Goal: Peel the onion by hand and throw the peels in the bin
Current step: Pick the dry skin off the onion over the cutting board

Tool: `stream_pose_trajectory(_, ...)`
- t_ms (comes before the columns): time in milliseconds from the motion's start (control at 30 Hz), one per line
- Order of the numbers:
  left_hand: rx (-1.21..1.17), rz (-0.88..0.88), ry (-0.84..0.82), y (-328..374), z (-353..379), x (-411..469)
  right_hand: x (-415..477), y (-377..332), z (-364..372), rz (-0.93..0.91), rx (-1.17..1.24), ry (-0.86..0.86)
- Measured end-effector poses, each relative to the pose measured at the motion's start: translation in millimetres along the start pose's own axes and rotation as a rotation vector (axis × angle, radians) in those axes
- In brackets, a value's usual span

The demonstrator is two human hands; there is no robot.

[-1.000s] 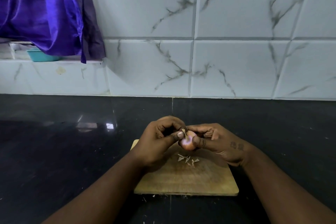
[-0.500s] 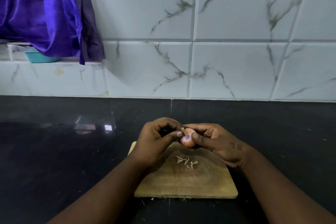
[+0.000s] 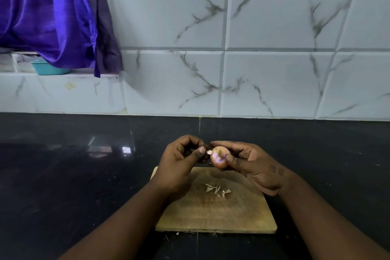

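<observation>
A small pinkish onion (image 3: 219, 157) is held above the wooden cutting board (image 3: 215, 213) by my right hand (image 3: 251, 164), thumb and fingers curled round it. My left hand (image 3: 183, 159) sits just left of the onion and pinches a small flake of peel (image 3: 209, 152) at the onion's left side between thumb and forefinger. Several dry peel scraps (image 3: 217, 189) lie on the middle of the board. No bin is in view.
The board lies on a black glossy countertop (image 3: 73, 175) against a marble-tiled wall (image 3: 253, 48). A purple curtain (image 3: 48, 17) hangs at the top left over a ledge with a teal bowl (image 3: 48, 68). A few peel crumbs (image 3: 177, 233) lie in front of the board.
Both hands have lifted the onion slightly higher and away from the board. My left hand has pulled a little to the left with a flake of peel coming off the onion.
</observation>
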State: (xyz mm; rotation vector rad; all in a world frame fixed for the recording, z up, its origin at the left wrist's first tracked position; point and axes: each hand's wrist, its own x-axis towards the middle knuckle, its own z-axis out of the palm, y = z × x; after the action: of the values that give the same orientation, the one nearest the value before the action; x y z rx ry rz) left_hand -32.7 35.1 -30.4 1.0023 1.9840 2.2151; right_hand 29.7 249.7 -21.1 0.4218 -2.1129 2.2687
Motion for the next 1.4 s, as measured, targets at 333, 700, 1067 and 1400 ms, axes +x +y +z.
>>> stream_pose_trajectory(333,0.270,0.048,-0.024,4.4,0.4,-5.8,1.1,1.1,-1.7,0.038,0.019,0.004)
stream_pose_trajectory(700,0.383,-0.065,-0.006,-2.0,-2.3,-2.7,-0.4,-2.4,-1.9,0.017,0.091,0.007)
stream_pose_trajectory(1067,0.375,-0.032,-0.069,0.0,1.0,-4.7,-2.3,-0.7,3.3,0.007,-0.003,-0.003)
stream_pose_trajectory(1400,0.419,-0.029,-0.086,1.5,1.6,-7.2,-0.8,-1.1,4.3,-0.024,-0.034,0.026)
